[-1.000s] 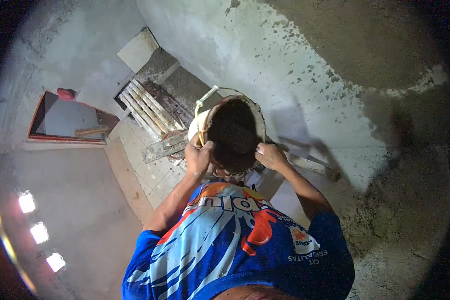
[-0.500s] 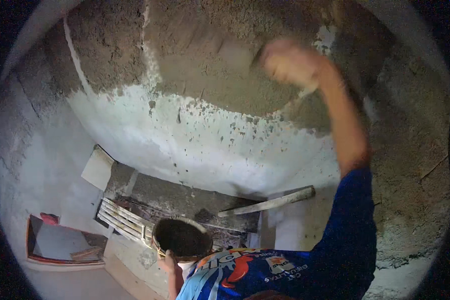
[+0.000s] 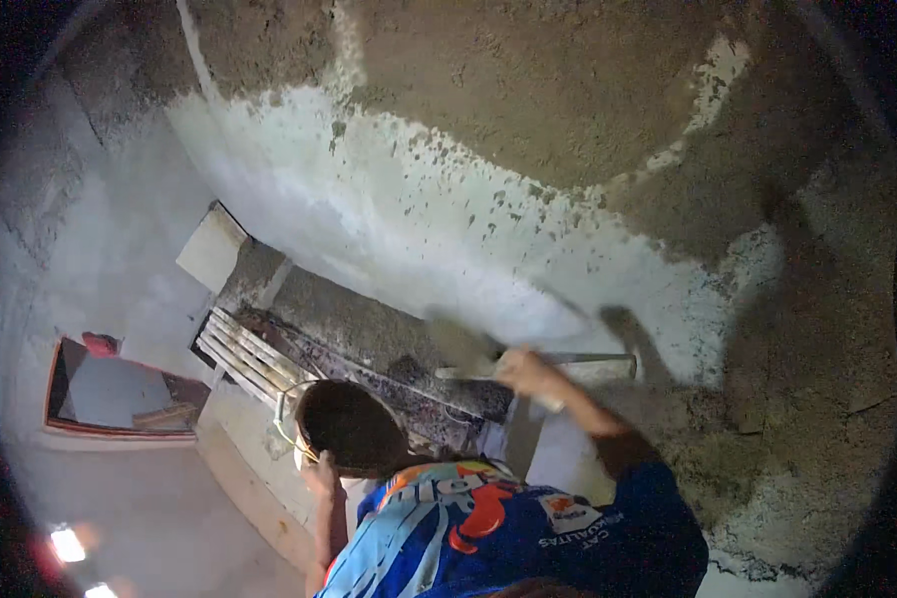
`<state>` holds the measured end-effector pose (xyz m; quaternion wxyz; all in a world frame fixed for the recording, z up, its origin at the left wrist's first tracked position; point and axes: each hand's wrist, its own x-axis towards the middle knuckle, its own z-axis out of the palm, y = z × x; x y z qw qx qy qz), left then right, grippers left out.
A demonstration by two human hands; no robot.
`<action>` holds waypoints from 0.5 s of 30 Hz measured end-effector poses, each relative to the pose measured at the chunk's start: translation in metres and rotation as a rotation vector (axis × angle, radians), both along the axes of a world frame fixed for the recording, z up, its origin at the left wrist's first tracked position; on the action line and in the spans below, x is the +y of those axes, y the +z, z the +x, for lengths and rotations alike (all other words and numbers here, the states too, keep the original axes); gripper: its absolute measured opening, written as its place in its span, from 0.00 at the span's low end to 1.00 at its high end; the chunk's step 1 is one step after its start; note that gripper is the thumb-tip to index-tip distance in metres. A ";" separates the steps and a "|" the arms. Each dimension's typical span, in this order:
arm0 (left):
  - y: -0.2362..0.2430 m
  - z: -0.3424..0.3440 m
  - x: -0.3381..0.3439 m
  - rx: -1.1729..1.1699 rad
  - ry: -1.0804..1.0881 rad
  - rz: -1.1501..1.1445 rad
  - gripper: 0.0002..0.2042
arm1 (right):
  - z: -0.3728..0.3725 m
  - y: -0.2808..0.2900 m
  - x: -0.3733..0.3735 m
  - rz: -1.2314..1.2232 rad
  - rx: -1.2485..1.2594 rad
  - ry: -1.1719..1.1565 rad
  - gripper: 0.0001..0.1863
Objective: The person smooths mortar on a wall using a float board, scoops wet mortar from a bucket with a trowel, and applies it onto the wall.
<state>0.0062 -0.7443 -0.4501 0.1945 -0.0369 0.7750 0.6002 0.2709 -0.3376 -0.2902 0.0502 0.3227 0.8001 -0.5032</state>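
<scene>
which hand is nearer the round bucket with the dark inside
Left. The left hand holds the bucket at its left rim; the right hand is apart, off to its right, gripping a blurred flat grey tool.

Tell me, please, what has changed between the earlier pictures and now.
The right hand has let go of the bucket, gone up before the wall, then come down in front of the plank. It now holds what looks like a trowel, blurred; when it took it is unclear. The left hand stays on the bucket; plank and slats look unmoved.
</scene>
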 end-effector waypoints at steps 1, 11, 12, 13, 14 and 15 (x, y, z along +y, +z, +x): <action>0.007 0.009 0.006 -0.015 0.027 -0.006 0.16 | -0.019 0.004 -0.032 -0.108 -0.086 0.073 0.14; 0.025 0.052 0.080 -0.151 -0.217 -0.056 0.16 | -0.064 -0.206 -0.118 -0.303 -0.355 0.589 0.17; -0.022 0.048 0.070 -0.029 -0.282 -0.110 0.14 | -0.064 -0.215 -0.123 -0.338 -0.371 0.487 0.18; -0.025 0.046 0.088 -0.085 -0.339 -0.189 0.14 | -0.055 -0.226 -0.121 -0.371 -0.393 0.353 0.20; -0.061 0.043 0.087 0.015 -0.373 -0.171 0.16 | -0.056 -0.243 -0.123 -0.354 -0.381 0.336 0.22; -0.085 0.042 0.095 -0.156 -0.396 -0.234 0.17 | -0.053 -0.262 -0.122 -0.332 -0.375 0.306 0.24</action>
